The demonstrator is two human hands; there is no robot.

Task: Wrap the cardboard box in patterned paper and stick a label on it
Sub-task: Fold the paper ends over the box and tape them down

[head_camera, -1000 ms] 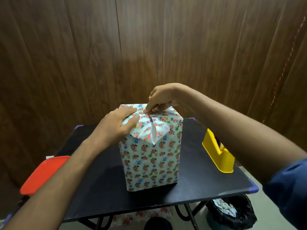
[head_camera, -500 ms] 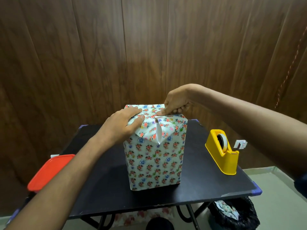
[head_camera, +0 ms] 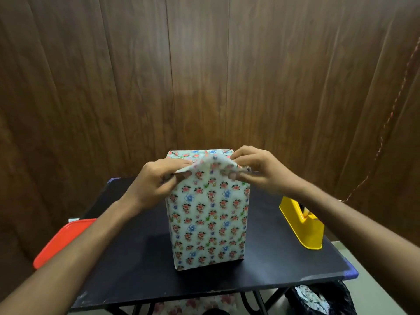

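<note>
Forearms enter from the lower corners of the frame and meet above the black table (head_camera: pixel 141 264). At centre stands the cardboard box (head_camera: pixel 208 223), upright and clad in the patterned paper (head_camera: pixel 204 214) on every visible face. Left hand (head_camera: pixel 159 180) pinches the near top flap (head_camera: pixel 212 165) at its left corner; right hand (head_camera: pixel 259 169) pinches the same flap at its right corner, slightly blurred. Flap is raised and bowed, not yet pressed flat. No label is visible on the box. Yellow tape dispenser (head_camera: pixel 303 226) sits at right of the box, well apart; red lid (head_camera: pixel 61 239) lies at lower left; wooden panelling (head_camera: pixel 204 64) fills the upper frame. Risk, as judged: uneven tension between the two pinches could tear or skew the flap, and releasing one corner to fetch tape may let the fold spring open.
</note>
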